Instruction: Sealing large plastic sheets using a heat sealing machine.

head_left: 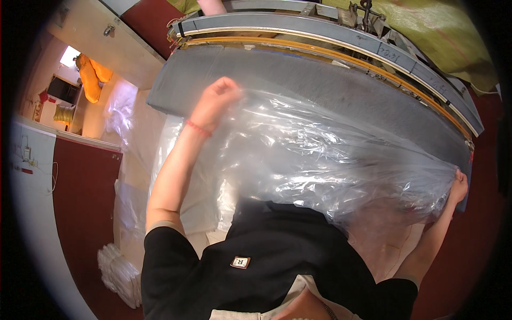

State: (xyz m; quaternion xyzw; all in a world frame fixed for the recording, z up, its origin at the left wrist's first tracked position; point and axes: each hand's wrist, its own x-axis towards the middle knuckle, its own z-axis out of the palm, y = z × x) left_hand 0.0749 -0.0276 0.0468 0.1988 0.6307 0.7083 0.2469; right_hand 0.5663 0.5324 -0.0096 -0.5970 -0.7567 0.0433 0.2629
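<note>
In the head view, the clear plastic film (314, 144) spreads between the person's hands, partly over the grey padded surface (288, 72) and down toward the body. The right hand (458, 186) pinches its right edge; the left hand (217, 101) is curled at the upper left edge, but blur keeps me from telling whether it grips. The film looks light, limp and slippery, likely easy to crease or tear; gathered edges or corners seem the best hold.

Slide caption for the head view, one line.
Right hand pinching clear plastic film partly over a grey slab; blurred left hand near the film's edge.
</note>
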